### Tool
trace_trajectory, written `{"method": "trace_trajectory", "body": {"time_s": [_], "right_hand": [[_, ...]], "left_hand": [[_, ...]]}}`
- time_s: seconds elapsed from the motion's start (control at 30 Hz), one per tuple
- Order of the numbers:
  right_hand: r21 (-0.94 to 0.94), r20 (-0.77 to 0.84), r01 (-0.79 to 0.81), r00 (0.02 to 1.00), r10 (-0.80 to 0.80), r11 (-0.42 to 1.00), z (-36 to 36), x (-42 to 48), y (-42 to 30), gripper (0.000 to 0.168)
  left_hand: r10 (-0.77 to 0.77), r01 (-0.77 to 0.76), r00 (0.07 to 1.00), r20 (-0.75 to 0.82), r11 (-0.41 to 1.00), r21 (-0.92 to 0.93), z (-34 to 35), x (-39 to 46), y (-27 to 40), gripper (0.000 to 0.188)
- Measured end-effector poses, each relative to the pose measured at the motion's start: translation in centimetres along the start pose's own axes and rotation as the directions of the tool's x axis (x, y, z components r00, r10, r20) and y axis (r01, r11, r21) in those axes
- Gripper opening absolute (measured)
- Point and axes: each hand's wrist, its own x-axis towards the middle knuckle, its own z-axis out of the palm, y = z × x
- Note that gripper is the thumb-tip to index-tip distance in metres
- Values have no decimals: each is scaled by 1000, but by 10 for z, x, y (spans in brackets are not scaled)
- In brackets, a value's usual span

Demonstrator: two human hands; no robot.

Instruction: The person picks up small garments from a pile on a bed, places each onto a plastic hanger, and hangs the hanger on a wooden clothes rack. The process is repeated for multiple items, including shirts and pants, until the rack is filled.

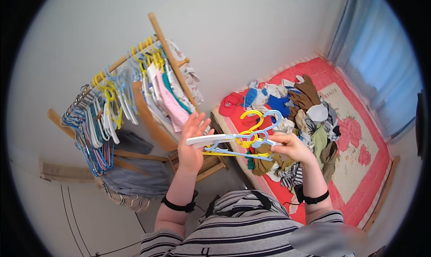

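Two plastic clothes hangers, a yellow-hooked one [255, 119] and a light-blue-hooked one [276, 117], lie side by side in front of me, with white shoulder pieces and thin lower bars. My right hand [292, 147] pinches them at their right end between thumb and fingers. At their left end, my left hand [191, 142] is raised with its fingers spread and the palm beside the white shoulder piece [210, 140]. Whether the palm touches the hangers cannot be told. Beyond them, a pile of mixed clothes [279, 103] lies on the bed.
A wooden clothes rack [173, 63] at the left holds many hangers and several garments. The bed, under a red floral cover [370, 186], stands at the right beside a blue curtain [380, 55]. A wooden stool [212, 169] stands between rack and bed.
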Motion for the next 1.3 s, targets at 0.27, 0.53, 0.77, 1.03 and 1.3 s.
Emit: {"method": "trace_trajectory", "body": {"time_s": [0.27,0.53,0.77,1.03,1.3], "right_hand": [[-105,-57,-44,998,38,993,-38,-44,6,32],[-154,-100,-144,986,130,977,-54,-62,23,25],[-95,-273,-195,948,163,976,-77,-85,43,24],[-126,-372,-134,925,78,983,-98,-103,77,20],[-256,-241,-95,970,32,962,-110,-110,92,17]], "left_hand": [[-126,102,959,254,989,104,19,15,-44,50],[-412,-119,831,375,526,842,52,-9,-110,40],[-672,320,692,263,612,723,60,-2,-122,45],[-683,434,663,307,685,586,74,-13,-160,44],[-624,451,748,228,729,515,65,-18,-176,32]]}}
